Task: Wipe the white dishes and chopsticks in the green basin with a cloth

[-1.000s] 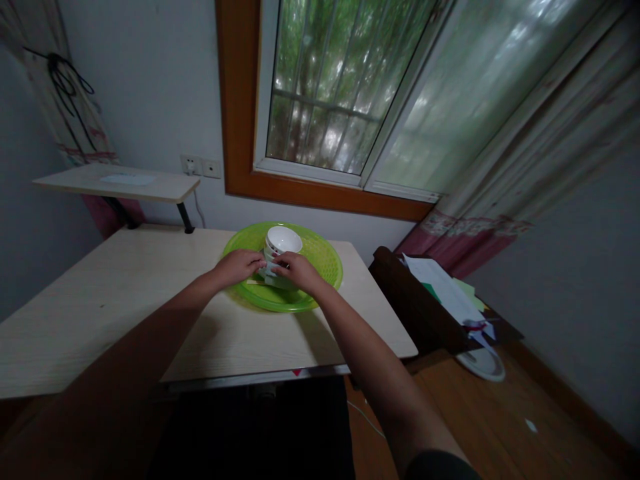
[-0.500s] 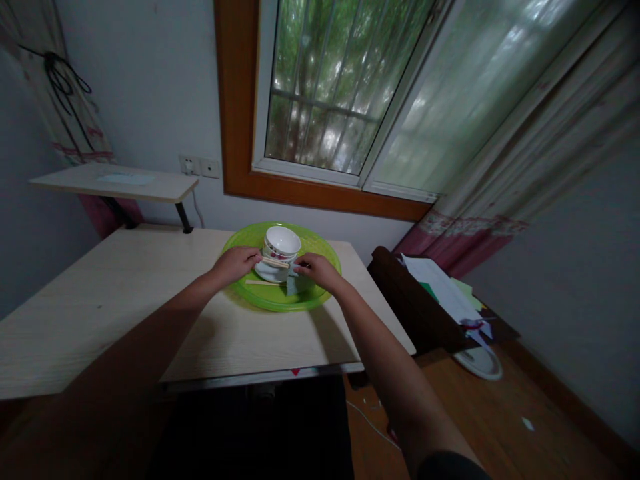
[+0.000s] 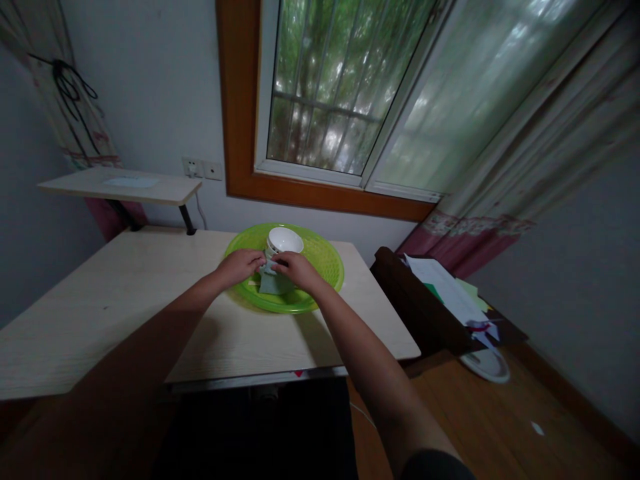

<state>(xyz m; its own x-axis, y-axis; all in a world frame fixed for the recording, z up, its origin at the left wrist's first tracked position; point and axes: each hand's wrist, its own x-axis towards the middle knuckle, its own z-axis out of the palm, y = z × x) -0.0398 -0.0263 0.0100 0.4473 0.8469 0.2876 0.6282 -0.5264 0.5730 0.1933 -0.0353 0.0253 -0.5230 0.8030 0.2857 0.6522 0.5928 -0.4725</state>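
In the head view my left hand (image 3: 242, 265) is closed at the front left of the stacked white bowls (image 3: 285, 241). The chopsticks it gripped a moment ago are now mostly hidden by a grey-green cloth (image 3: 274, 283). My right hand (image 3: 299, 270) pinches that cloth close to the left fingertips, and its lower part hangs in front of the bowls. A piece of another chopstick (image 3: 253, 283) shows beside the cloth, lying in the round green plastic tray (image 3: 327, 267). The white plate under the bowls is largely covered by hands and cloth.
The tray stands on a pale wooden table (image 3: 165, 280). A small raised shelf (image 3: 120, 187) with a paper on it is at the back left. To the right, a dark brown piece of furniture (image 3: 420, 307) holds papers (image 3: 450, 290). A window (image 3: 325, 100) is behind.
My right hand has moved left with the cloth, towards my left hand. The cloth now covers the chopsticks that were visible between the hands. The view has shifted slightly.
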